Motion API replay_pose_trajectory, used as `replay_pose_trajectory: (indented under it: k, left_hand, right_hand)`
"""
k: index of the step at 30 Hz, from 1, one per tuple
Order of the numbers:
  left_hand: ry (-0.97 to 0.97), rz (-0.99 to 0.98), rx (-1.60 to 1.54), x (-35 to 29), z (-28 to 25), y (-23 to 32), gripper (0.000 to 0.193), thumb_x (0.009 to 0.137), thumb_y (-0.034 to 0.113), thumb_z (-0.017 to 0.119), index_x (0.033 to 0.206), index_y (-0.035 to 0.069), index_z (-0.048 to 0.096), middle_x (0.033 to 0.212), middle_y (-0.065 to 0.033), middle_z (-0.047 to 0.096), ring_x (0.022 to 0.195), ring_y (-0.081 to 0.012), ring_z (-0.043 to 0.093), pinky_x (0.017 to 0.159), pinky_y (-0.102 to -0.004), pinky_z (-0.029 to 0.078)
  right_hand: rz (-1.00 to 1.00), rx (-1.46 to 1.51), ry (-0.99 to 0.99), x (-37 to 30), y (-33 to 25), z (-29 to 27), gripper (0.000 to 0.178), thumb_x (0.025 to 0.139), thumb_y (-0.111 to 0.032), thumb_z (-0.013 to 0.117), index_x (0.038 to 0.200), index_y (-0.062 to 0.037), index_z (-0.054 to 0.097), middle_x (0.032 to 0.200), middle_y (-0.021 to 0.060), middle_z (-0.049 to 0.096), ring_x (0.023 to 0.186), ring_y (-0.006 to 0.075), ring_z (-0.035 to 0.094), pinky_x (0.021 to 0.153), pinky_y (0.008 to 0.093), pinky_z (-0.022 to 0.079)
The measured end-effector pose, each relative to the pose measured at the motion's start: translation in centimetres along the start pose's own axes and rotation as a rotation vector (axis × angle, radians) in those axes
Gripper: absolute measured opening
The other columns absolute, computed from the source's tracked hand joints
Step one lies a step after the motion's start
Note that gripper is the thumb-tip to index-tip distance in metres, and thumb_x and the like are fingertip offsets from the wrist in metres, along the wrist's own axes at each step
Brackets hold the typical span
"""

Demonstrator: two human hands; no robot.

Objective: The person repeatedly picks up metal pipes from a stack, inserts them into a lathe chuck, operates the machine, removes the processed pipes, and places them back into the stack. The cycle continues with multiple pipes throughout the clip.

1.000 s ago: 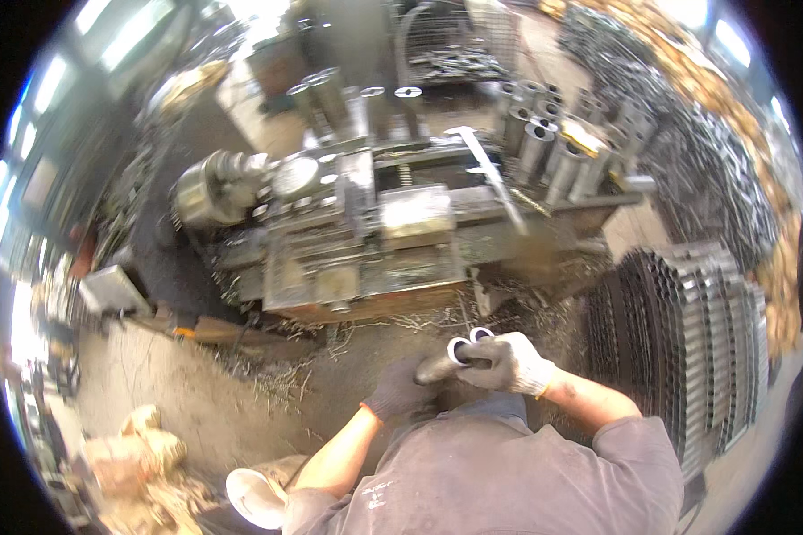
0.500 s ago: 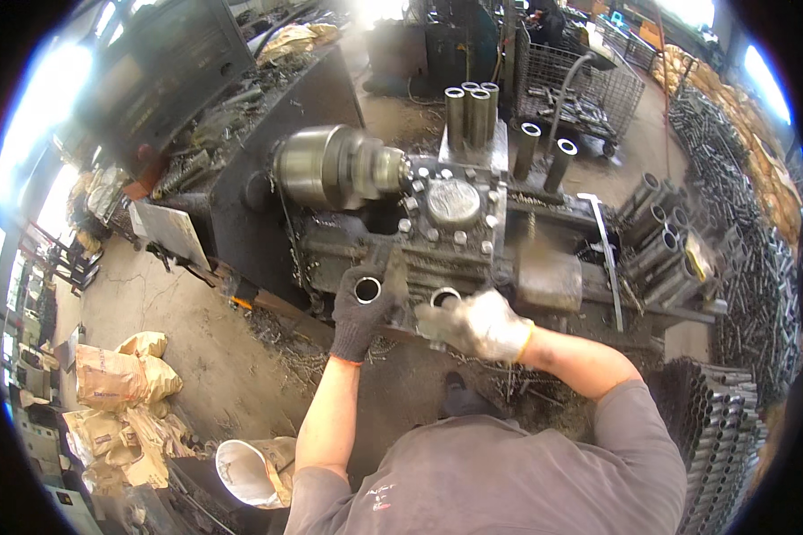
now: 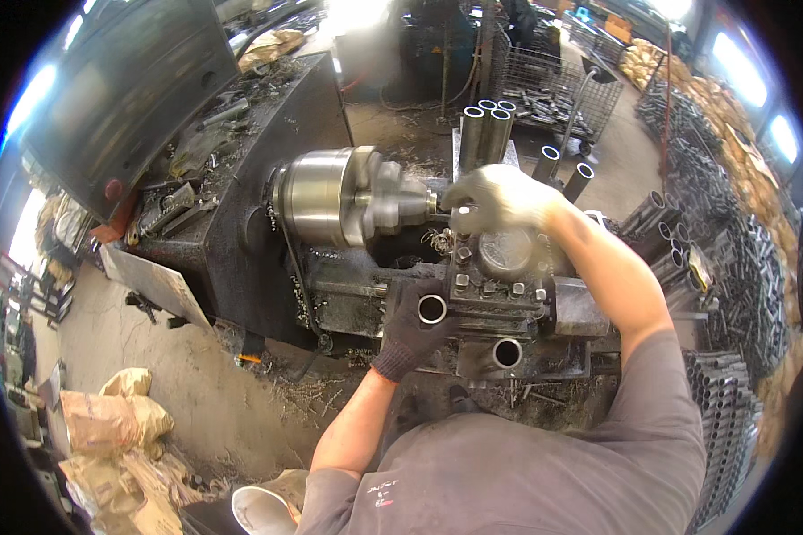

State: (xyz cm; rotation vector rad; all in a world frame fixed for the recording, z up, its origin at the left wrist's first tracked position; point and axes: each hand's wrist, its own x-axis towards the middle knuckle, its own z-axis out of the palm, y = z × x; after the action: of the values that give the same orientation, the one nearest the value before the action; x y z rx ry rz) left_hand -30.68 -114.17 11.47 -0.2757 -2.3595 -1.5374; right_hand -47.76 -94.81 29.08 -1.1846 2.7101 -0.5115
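My left hand (image 3: 410,332), in a dark glove, is closed around a metal tube (image 3: 432,309) whose round open end faces up. My right hand (image 3: 500,198), in a pale glove, reaches over the lathe's bolted tool post (image 3: 506,254), close to the chuck's nose. Its fingers are curled and slightly blurred, and what they grip is hidden. The lathe chuck (image 3: 317,198) lies to the left, its jaw end blurred. A second tube (image 3: 507,353) stands open end up at the front of the machine, apart from both hands.
Several upright tubes (image 3: 486,134) stand behind the tool post, with two more (image 3: 578,181) to their right. Tubes (image 3: 656,232) lean at the right, near stacked tubes (image 3: 730,428). Metal shavings (image 3: 294,401) litter the floor. Paper sacks (image 3: 116,423) lie at left.
My right hand has left the front tube and moved up and away to the tool post beside the chuck. My left hand keeps its tube. The whole view has shifted.
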Motion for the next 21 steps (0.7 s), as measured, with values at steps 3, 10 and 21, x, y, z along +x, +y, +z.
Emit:
replay_pose_trajectory:
  k: [3,10,21]
  left_hand:
    - [0.0,-0.14,-0.329,-1.4,-2.1,-1.4,0.061,0.077,0.016,0.087,0.132,0.013,0.059,0.119,-0.0085,0.066,0.111,-0.0274,0.065,0.099,-0.0412,0.052]
    - [-0.547,-0.191,0.471,1.8,-4.5,-6.9,0.037,0.094,0.021,0.062,0.129,0.012,0.063,0.134,-0.0188,0.064,0.116,-0.0419,0.066,0.102,-0.0496,0.052]
    - [-0.215,-0.113,0.04,0.9,-7.6,-4.6,0.031,0.093,0.021,0.07,0.121,0.009,0.071,0.108,-0.0175,0.073,0.098,-0.0355,0.073,0.085,-0.0416,0.057]
  right_hand:
    - [0.157,-0.388,-0.583,9.6,4.8,5.4,0.045,0.088,-0.045,0.076,0.092,-0.0008,0.076,0.083,0.0135,0.074,0.074,0.0281,0.071,0.072,0.0429,0.059]
    - [-0.366,-0.274,-0.678,14.8,8.7,12.9,0.024,0.082,-0.023,0.081,0.088,-0.0014,0.074,0.073,0.0113,0.071,0.071,0.02,0.069,0.062,0.0363,0.054]
    - [0.67,0.451,0.272,11.1,1.2,-6.1,0.044,0.086,-0.012,0.068,0.13,-0.0044,0.066,0.101,0.0121,0.076,0.087,0.0241,0.075,0.077,0.042,0.063]
